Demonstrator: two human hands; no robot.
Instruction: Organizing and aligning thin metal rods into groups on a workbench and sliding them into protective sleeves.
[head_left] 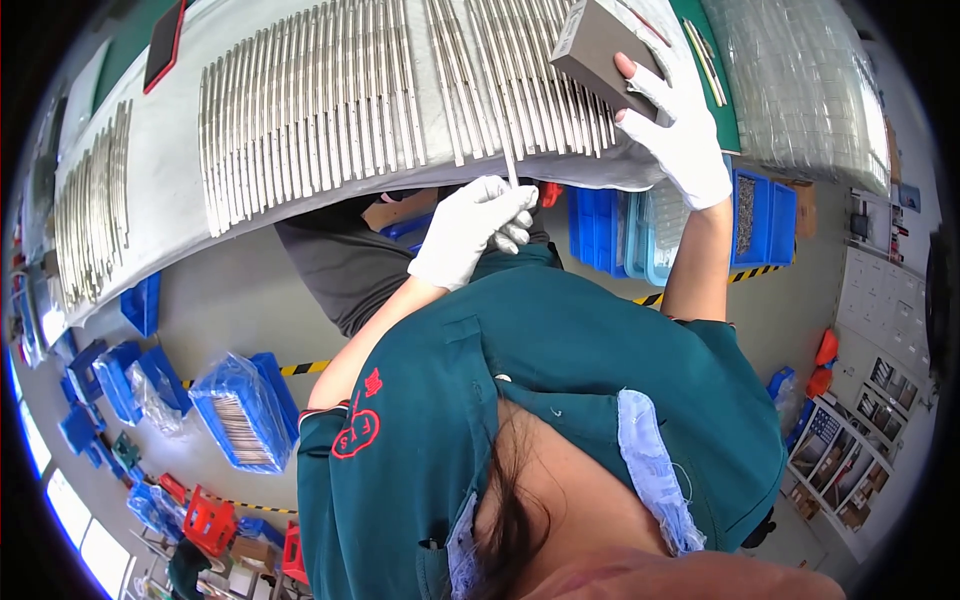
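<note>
Here, left hand [470,228] pinches one thin metal rod [510,165]; right hand [680,125] grips one grey block [600,50].

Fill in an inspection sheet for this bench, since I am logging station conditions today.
Surface: grey mat over a green bench top, mostly covered with parts.
Job's things: long rows of thin metal rods laid side by side; one single rod pinched at the mat's edge; a grey block.
Clutter: a red-edged flat device at the far corner; stacked clear plastic trays.
Grips: left hand, white-gloved, shut on the single rod; right hand, white-gloved, shut on the grey block.
Cables: nothing seen.
Surroundings: blue bins on the floor, one holding more rods; yellow-black floor tape; picture boards at the side.
</note>
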